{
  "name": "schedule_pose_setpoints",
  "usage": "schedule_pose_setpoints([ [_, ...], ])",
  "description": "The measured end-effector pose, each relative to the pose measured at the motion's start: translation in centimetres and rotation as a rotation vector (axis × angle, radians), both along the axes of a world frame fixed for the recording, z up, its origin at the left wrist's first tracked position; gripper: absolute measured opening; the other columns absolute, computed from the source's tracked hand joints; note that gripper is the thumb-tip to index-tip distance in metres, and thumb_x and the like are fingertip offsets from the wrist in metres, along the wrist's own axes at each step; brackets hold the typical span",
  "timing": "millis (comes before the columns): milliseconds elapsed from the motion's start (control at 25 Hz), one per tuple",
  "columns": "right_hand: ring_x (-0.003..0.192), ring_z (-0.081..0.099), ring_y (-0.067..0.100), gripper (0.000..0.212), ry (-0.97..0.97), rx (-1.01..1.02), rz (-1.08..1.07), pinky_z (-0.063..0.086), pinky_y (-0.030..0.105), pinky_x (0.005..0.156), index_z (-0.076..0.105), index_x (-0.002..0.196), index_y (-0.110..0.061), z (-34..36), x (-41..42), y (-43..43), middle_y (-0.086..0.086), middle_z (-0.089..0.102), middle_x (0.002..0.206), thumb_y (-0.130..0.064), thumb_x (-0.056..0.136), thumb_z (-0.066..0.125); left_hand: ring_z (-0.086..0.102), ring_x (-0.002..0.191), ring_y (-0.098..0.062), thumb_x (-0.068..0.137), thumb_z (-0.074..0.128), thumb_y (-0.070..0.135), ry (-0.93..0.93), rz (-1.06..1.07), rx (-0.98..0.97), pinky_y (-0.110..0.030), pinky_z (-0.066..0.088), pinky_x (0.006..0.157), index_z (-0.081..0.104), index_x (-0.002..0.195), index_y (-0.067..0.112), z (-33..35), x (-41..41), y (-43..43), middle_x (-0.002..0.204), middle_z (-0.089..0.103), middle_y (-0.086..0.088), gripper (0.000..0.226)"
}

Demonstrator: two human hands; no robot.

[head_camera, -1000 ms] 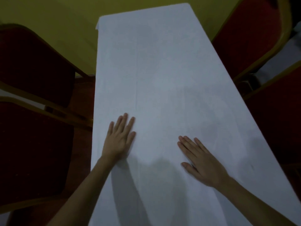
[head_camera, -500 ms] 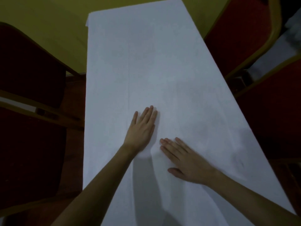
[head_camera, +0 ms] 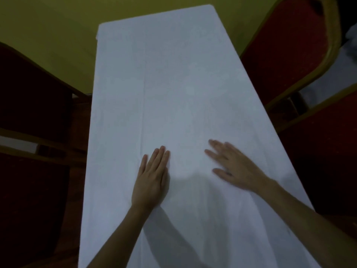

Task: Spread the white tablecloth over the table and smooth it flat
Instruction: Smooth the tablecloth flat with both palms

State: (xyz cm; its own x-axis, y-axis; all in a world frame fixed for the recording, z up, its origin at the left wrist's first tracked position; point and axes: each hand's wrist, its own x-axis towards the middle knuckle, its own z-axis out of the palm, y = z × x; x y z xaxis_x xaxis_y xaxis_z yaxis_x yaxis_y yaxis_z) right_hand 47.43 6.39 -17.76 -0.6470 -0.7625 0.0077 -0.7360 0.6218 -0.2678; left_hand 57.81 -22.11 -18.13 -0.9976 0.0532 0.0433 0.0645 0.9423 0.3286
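white tablecloth (head_camera: 183, 84) covers table end to end | left hand (head_camera: 151, 180), right hand (head_camera: 237, 169) flat, fingers straight, apart, near-centre | advice: sweep both palms outward, even pressure, chase near-end ripples

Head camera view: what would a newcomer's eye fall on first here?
The long white cloth tablecloth fills the middle of the picture and runs away from the camera. Near its closer end the left hand lies flat on it with fingers together, and the right hand, slightly blurred, rests open beside it, apart from it. Red padded chairs with golden frames stand along both sides.
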Motion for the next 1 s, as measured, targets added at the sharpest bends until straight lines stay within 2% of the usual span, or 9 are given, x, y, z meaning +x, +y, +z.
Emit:
schedule_pose_setpoints([
  [120, 0.148, 0.010, 0.015, 0.059, -0.019, 0.001, -0.195, 0.014, 0.041, 0.119, 0.026, 0.151, -0.017, 0.4, -2.8, 3.6, 0.007, 0.013, 0.160, -0.043, 0.099, 0.035, 0.011, 0.147, -0.011, 0.101, 0.030, 0.024, 0.012, -0.001, 0.003, -0.047, 0.016, 0.119, 0.025, 0.150, 0.015, 0.3, 0.0, 0.1, 0.159, 0.021, -0.001, 0.051],
  [240, 0.148, 0.012, 0.024, 0.065, 0.027, 0.037, -0.251, 0.012, 0.046, 0.118, 0.026, 0.149, -0.009, -0.1, -2.1, 2.2, 0.010, 0.016, 0.159, -0.050, 0.099, 0.023, 0.011, 0.147, -0.012, 0.100, 0.030, 0.023, 0.004, 0.002, -0.005, -0.049, 0.018, 0.118, 0.024, 0.151, 0.015, 0.4, 0.0, 0.1, 0.159, 0.020, -0.001, 0.052],
  [360, 0.146, 0.016, 0.026, 0.066, 0.036, -0.003, 0.031, 0.016, 0.049, 0.115, 0.031, 0.147, -0.004, -0.6, 0.8, -4.1, 0.013, 0.025, 0.156, -0.050, 0.099, 0.027, 0.010, 0.148, -0.013, 0.100, 0.030, 0.023, -0.008, -0.006, -0.008, -0.049, 0.019, 0.117, 0.022, 0.151, 0.015, 0.5, 0.0, 0.1, 0.160, 0.018, -0.002, 0.052],
  [480, 0.148, 0.006, 0.023, 0.065, 0.059, 0.080, 0.217, 0.007, 0.046, 0.120, 0.020, 0.151, -0.011, -0.7, 2.4, -8.0, 0.009, 0.014, 0.160, -0.050, 0.100, 0.031, 0.009, 0.148, -0.013, 0.100, 0.031, 0.022, -0.018, -0.019, -0.020, -0.049, 0.019, 0.118, 0.020, 0.151, 0.015, 0.6, 0.1, 0.0, 0.160, 0.015, -0.002, 0.053],
  [560, 0.148, 0.008, 0.024, 0.066, 0.049, 0.062, 0.146, 0.005, 0.043, 0.120, 0.020, 0.152, -0.016, -0.5, 0.9, -7.2, 0.008, 0.012, 0.160, -0.054, 0.099, 0.027, 0.010, 0.148, -0.013, 0.100, 0.028, 0.024, -0.017, -0.005, -0.010, -0.049, 0.018, 0.117, 0.021, 0.151, 0.015, 0.5, 0.0, 0.0, 0.160, 0.017, -0.002, 0.052],
  [640, 0.147, 0.014, 0.026, 0.070, 0.058, 0.062, -0.058, 0.008, 0.044, 0.118, 0.023, 0.151, -0.016, -0.6, -1.5, -5.2, 0.009, 0.015, 0.159, -0.059, 0.097, 0.019, 0.010, 0.148, -0.012, 0.101, 0.027, 0.025, -0.012, 0.001, -0.005, -0.048, 0.018, 0.117, 0.022, 0.151, 0.016, 0.5, -0.1, 0.0, 0.160, 0.017, -0.001, 0.052],
  [760, 0.147, 0.011, 0.027, 0.076, 0.057, 0.114, -0.293, 0.007, 0.047, 0.117, 0.022, 0.151, -0.009, -0.2, -3.3, -3.9, 0.013, 0.013, 0.159, -0.060, 0.094, 0.023, 0.007, 0.148, -0.012, 0.101, 0.029, 0.026, -0.007, -0.008, -0.018, -0.048, 0.018, 0.118, 0.019, 0.152, 0.016, 0.3, 0.0, 0.1, 0.160, 0.014, 0.000, 0.053],
  [880, 0.147, 0.014, 0.028, 0.072, 0.100, 0.109, 0.023, 0.009, 0.048, 0.117, 0.025, 0.149, -0.005, -0.1, -0.6, -7.3, 0.014, 0.017, 0.158, -0.056, 0.098, 0.025, -0.001, 0.148, -0.015, 0.100, 0.028, 0.029, -0.025, 0.171, -0.010, -0.049, 0.011, 0.120, 0.011, 0.152, 0.012, 0.3, 0.1, 0.0, 0.162, 0.005, -0.004, 0.057],
  [1000, 0.148, 0.003, 0.022, 0.072, 0.104, 0.144, 0.327, 0.004, 0.045, 0.119, 0.017, 0.152, -0.010, -0.2, 2.0, -10.4, 0.009, 0.010, 0.160, -0.058, 0.099, 0.026, -0.005, 0.148, -0.015, 0.101, 0.025, 0.033, -0.046, 0.256, -0.053, -0.049, 0.008, 0.120, 0.008, 0.152, 0.011, 0.1, 0.3, -0.1, 0.162, 0.001, -0.005, 0.059],
])
